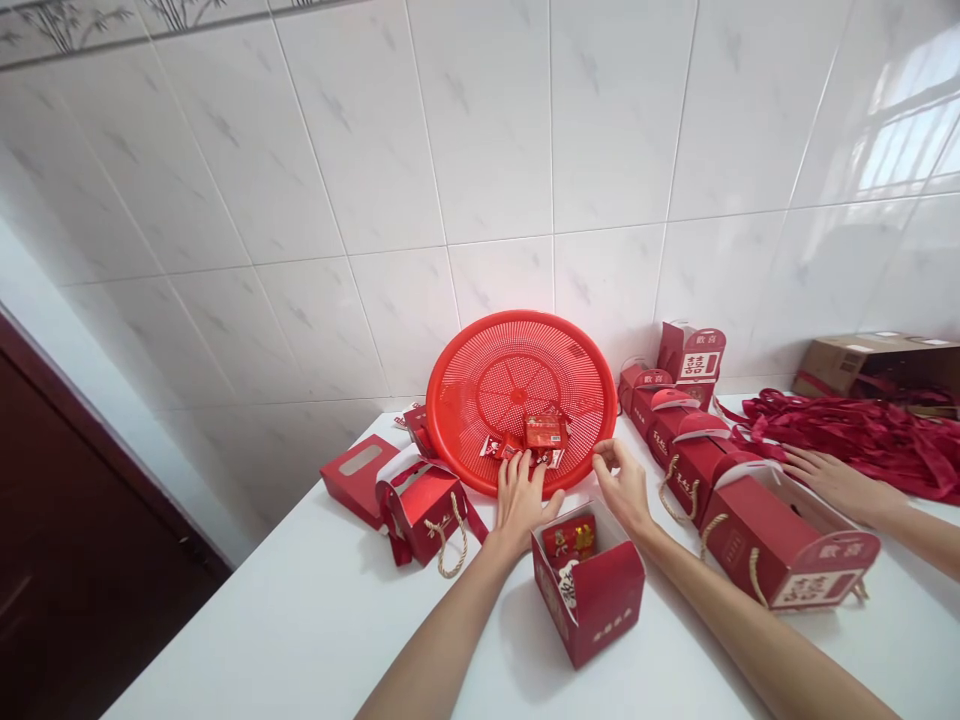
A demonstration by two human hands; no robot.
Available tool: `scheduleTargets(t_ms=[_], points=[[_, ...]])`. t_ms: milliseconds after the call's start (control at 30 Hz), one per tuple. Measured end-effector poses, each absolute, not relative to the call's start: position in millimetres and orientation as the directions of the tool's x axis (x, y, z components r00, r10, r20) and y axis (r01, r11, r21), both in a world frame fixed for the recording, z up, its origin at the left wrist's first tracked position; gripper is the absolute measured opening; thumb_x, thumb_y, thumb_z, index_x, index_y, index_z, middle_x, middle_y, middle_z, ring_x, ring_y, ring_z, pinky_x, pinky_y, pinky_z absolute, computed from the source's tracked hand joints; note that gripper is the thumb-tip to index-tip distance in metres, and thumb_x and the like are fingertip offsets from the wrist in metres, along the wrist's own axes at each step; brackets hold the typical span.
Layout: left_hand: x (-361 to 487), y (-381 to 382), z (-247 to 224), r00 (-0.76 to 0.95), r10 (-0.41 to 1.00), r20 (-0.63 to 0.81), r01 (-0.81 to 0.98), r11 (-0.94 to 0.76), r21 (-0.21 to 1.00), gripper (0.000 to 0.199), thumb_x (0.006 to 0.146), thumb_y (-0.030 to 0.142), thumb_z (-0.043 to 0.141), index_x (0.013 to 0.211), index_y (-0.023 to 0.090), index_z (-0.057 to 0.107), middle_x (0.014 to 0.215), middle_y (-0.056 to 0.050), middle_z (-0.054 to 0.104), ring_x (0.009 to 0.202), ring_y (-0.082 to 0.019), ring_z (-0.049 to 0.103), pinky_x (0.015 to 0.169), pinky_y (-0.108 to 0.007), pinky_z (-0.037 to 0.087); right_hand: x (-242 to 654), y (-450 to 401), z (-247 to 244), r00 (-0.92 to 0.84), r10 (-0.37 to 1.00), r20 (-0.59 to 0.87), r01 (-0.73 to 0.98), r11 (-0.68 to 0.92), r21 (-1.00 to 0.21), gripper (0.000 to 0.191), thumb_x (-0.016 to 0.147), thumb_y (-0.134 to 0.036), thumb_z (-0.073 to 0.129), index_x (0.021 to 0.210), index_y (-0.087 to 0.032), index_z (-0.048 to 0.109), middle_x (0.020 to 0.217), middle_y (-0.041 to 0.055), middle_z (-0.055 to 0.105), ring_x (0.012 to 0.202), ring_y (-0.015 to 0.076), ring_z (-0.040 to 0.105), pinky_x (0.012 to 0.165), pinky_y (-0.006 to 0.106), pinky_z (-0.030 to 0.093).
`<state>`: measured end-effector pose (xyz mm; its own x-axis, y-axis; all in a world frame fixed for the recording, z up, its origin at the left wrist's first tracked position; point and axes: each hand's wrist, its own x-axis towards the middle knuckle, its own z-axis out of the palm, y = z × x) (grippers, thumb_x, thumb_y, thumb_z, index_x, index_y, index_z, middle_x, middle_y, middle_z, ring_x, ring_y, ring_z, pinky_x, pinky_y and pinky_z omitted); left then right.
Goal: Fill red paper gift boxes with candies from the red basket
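Observation:
My left hand (pixel 521 500) reaches over the near rim of a red plastic sieve basket (pixel 517 345), fingers stretched out on small red-wrapped sweets (pixel 510 446). A larger red packet (pixel 545 431) lies just beyond its fingertips. At the basket's right front rim is my right hand (pixel 622 482), its fingers curled in; whether anything is between them I cannot make out. Between my forearms stands an open red gift box (pixel 604 610), with a red packet with gold print (pixel 570 540) inside it.
A red gift box with rope handles (pixel 435 510) and a flat red box (pixel 360 480) stand left. Several red gift boxes (pixel 795 540) line up right. Another person's hand (pixel 844 485) reaches beside them, near dark red ribbons (pixel 862 435). A cardboard box (pixel 840 365) is behind.

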<state>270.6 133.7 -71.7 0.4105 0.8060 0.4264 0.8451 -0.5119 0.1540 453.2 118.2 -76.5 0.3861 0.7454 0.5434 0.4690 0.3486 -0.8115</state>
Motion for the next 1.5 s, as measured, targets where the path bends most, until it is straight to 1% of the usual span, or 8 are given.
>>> scheduleTargets(t_ms=[300,500,600,667,800,933,1133,1500], points=[[271,134,-72,0.402,0.761,0.508,0.812,-0.553,0.186,0.036,0.088,0.030,0.062,0.121,0.019,0.070,0.138,-0.015,0.060,0.132,-0.032,0.051,0.120,-0.058,0.027,459,117,-79,0.563,0.779,0.275,0.231,0.171,-0.958,0.031,0.099,-0.037,0.061,0.122,-0.017,0.062,0.116,0.0072,0.067,0.093,0.0185,0.068,0.080,0.038,0.059],[273,131,-69,0.378,0.775,0.507,0.822,-0.533,0.202,0.030,0.090,0.028,0.061,0.118,0.024,0.072,0.136,-0.013,0.061,0.134,-0.034,0.047,0.119,-0.066,0.021,463,123,-85,0.528,0.838,0.139,0.103,0.099,-0.990,0.028,0.099,-0.036,0.061,0.121,-0.019,0.063,0.115,0.0070,0.067,0.091,0.0174,0.068,0.077,0.035,0.060],[275,131,-66,0.324,0.791,0.519,0.837,-0.495,0.232,0.025,0.090,0.022,0.060,0.111,0.023,0.073,0.136,-0.013,0.060,0.135,-0.035,0.046,0.118,-0.066,0.022,462,125,-86,0.464,0.877,0.125,0.067,0.105,-0.992,0.028,0.099,-0.036,0.060,0.122,-0.019,0.063,0.115,0.0072,0.067,0.091,0.0175,0.067,0.077,0.036,0.060],[274,133,-63,0.271,0.802,0.532,0.846,-0.462,0.266,0.022,0.091,0.018,0.057,0.106,0.023,0.073,0.134,-0.013,0.060,0.131,-0.034,0.048,0.115,-0.062,0.029,459,126,-85,0.406,0.904,0.133,0.047,0.125,-0.991,0.029,0.099,-0.035,0.061,0.123,-0.019,0.062,0.114,0.0069,0.067,0.090,0.0172,0.068,0.076,0.035,0.060],[267,143,-62,0.192,0.827,0.529,0.853,-0.407,0.326,0.022,0.095,0.016,0.050,0.100,0.020,0.071,0.113,-0.013,0.062,0.108,-0.030,0.059,0.097,-0.050,0.047,450,130,-83,0.283,0.946,0.157,0.007,0.162,-0.987,0.029,0.098,-0.032,0.063,0.123,-0.017,0.061,0.112,0.0060,0.068,0.086,0.0159,0.068,0.074,0.033,0.060],[259,157,-68,0.156,0.837,0.524,0.836,-0.395,0.382,0.022,0.094,0.014,0.048,0.099,0.021,0.068,0.099,-0.008,0.060,0.096,-0.024,0.061,0.090,-0.040,0.051,439,138,-84,0.223,0.961,0.162,-0.025,0.172,-0.985,0.030,0.098,-0.030,0.064,0.124,-0.016,0.060,0.110,0.0055,0.068,0.080,0.0141,0.068,0.068,0.030,0.060],[257,164,-70,0.182,0.803,0.567,0.771,-0.474,0.425,0.026,0.091,0.008,0.047,0.104,0.018,0.068,0.110,-0.009,0.059,0.103,-0.022,0.062,0.095,-0.036,0.051,438,144,-89,0.270,0.953,0.137,-0.041,0.153,-0.987,0.030,0.098,-0.032,0.063,0.123,-0.016,0.061,0.106,0.0046,0.068,0.079,0.0139,0.067,0.067,0.030,0.059],[258,159,-74,0.244,0.756,0.607,0.701,-0.570,0.429,0.028,0.083,0.006,0.052,0.099,0.019,0.070,0.106,-0.008,0.061,0.103,-0.023,0.061,0.097,-0.040,0.050,452,145,-94,0.447,0.891,0.084,-0.051,0.119,-0.992,0.031,0.098,-0.034,0.063,0.123,-0.016,0.061,0.115,0.0069,0.067,0.092,0.0183,0.068,0.078,0.037,0.060]])
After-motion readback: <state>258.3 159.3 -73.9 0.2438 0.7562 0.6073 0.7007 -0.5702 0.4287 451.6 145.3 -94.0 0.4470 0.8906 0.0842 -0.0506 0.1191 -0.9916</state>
